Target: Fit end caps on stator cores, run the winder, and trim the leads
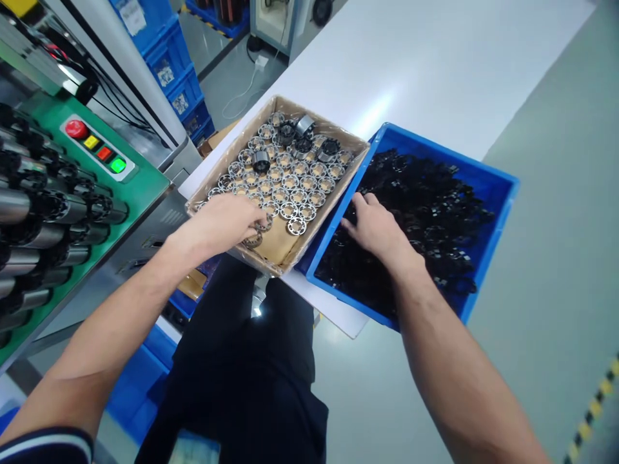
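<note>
My left hand (227, 222) reaches into a cardboard box (293, 261) lined with clear film. Its fingers are curled down on a slotted metal ring (264, 223) near the front of the box; the hand partly hides the rings below it. Rows of similar metal rings (290, 182) stand in the box. Several pieces with black plastic parts (329, 149) lie on top of them at the back. My right hand (380, 232) is inside a blue bin (449, 158), over a heap of black plastic parts (425, 212). Its thumb and fingers are apart, with nothing visible between them.
Both containers rest on a white table (411, 71). At left stands a green machine (145, 187) with push buttons (99, 148) and stacked metal cylinders (53, 212). Blue crates (169, 67) are piled behind it. Yellow-black tape (597, 409) marks the floor at right.
</note>
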The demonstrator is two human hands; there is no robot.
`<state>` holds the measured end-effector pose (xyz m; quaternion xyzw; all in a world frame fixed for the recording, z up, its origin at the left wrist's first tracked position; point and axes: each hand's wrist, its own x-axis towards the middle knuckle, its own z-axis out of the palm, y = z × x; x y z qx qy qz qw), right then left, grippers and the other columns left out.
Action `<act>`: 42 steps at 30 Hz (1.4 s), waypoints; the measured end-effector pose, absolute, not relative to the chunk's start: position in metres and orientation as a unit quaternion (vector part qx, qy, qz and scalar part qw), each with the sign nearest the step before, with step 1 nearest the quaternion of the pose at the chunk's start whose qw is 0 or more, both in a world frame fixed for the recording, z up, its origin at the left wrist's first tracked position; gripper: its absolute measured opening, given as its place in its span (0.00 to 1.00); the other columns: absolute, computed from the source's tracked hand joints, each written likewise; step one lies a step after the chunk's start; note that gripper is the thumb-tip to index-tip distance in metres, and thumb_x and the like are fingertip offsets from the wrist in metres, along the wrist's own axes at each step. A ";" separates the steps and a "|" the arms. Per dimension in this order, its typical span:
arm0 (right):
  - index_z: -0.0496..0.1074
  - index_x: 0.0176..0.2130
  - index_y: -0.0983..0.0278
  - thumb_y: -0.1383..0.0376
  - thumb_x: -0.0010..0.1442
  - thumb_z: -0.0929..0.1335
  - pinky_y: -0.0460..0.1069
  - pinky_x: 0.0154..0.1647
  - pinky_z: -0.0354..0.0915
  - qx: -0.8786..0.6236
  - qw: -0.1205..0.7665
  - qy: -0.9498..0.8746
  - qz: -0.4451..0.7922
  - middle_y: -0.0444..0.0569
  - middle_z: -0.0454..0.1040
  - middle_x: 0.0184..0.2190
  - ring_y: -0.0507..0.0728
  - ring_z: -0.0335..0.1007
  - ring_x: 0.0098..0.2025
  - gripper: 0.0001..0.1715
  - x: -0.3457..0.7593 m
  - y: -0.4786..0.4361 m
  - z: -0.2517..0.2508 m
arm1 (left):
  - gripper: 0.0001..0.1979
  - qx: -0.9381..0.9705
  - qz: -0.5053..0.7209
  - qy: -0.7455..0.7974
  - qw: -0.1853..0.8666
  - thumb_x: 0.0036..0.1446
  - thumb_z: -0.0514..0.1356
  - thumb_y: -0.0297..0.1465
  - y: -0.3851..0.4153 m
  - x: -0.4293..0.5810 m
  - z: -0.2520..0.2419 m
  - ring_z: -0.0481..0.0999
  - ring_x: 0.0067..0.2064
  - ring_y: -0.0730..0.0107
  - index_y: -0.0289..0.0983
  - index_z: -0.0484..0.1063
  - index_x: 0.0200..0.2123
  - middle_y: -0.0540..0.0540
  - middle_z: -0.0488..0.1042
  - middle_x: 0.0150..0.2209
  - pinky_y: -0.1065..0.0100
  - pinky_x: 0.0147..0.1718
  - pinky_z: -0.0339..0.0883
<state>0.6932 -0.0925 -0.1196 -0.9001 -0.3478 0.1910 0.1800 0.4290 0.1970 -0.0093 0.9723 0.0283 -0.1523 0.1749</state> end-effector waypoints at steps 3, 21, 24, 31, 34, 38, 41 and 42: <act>0.77 0.62 0.58 0.54 0.66 0.77 0.78 0.81 0.76 -0.893 0.253 -0.320 0.191 0.65 0.84 0.65 0.79 0.85 0.67 0.28 0.697 -0.105 -0.110 | 0.10 0.943 -0.001 0.037 0.331 0.76 0.74 0.36 0.206 0.419 -0.010 0.88 0.63 0.46 0.47 0.91 0.58 0.41 0.87 0.61 0.47 0.67 0.83; 0.60 0.39 0.55 0.48 0.44 0.91 0.50 0.39 0.86 -0.772 0.546 -0.125 0.299 0.39 0.77 0.43 0.54 0.78 0.39 0.46 0.720 -0.106 -0.095 | 0.28 0.447 0.084 0.232 0.860 0.76 0.78 0.57 0.105 0.474 -0.068 0.85 0.33 0.68 0.45 0.71 0.54 0.46 0.87 0.43 0.73 0.21 0.64; 0.67 0.41 0.53 0.45 0.49 0.93 0.56 0.45 0.91 -0.733 0.576 -0.231 0.279 0.40 0.84 0.47 0.56 0.81 0.40 0.42 0.699 -0.089 -0.082 | 0.25 0.466 0.095 0.233 0.848 0.82 0.70 0.61 0.103 0.472 -0.071 0.80 0.29 0.68 0.46 0.76 0.58 0.51 0.79 0.34 0.69 0.21 0.65; 0.78 0.40 0.51 0.44 0.62 0.91 0.72 0.65 0.91 -0.693 0.578 -0.395 0.175 0.48 0.89 0.45 0.69 0.91 0.52 0.28 0.631 -0.028 -0.058 | 0.28 0.472 0.145 0.248 0.833 0.87 0.61 0.66 0.097 0.471 -0.071 0.76 0.28 0.68 0.47 0.75 0.55 0.51 0.75 0.36 0.66 0.22 0.66; 0.78 0.37 0.51 0.45 0.65 0.90 0.76 0.64 0.91 -0.681 0.588 -0.394 0.188 0.50 0.90 0.45 0.71 0.92 0.52 0.26 0.616 -0.021 -0.062 | 0.29 0.481 0.145 0.245 0.829 0.87 0.60 0.67 0.097 0.469 -0.071 0.73 0.25 0.69 0.48 0.75 0.60 0.52 0.74 0.33 0.66 0.21 0.62; 0.77 0.35 0.52 0.50 0.69 0.89 0.79 0.65 0.91 -0.658 0.607 -0.396 0.201 0.49 0.91 0.47 0.71 0.93 0.53 0.24 0.609 -0.026 -0.065 | 0.32 0.510 0.131 0.255 0.811 0.86 0.59 0.70 0.097 0.465 -0.074 0.75 0.26 0.69 0.49 0.75 0.64 0.51 0.76 0.36 0.65 0.23 0.64; 0.77 0.35 0.52 0.54 0.70 0.88 0.78 0.63 0.92 -0.657 0.619 -0.390 0.182 0.49 0.92 0.49 0.72 0.93 0.54 0.23 0.607 -0.029 -0.061 | 0.23 0.518 0.146 0.226 0.812 0.90 0.60 0.59 0.098 0.464 -0.074 0.77 0.29 0.70 0.49 0.75 0.66 0.48 0.80 0.44 0.64 0.27 0.72; 0.77 0.35 0.51 0.55 0.69 0.87 0.78 0.63 0.92 -0.658 0.621 -0.388 0.175 0.49 0.92 0.49 0.72 0.93 0.53 0.22 0.606 -0.030 -0.060 | 0.19 0.521 0.152 0.220 0.811 0.91 0.60 0.54 0.099 0.464 -0.074 0.78 0.30 0.70 0.48 0.75 0.65 0.47 0.81 0.47 0.64 0.28 0.75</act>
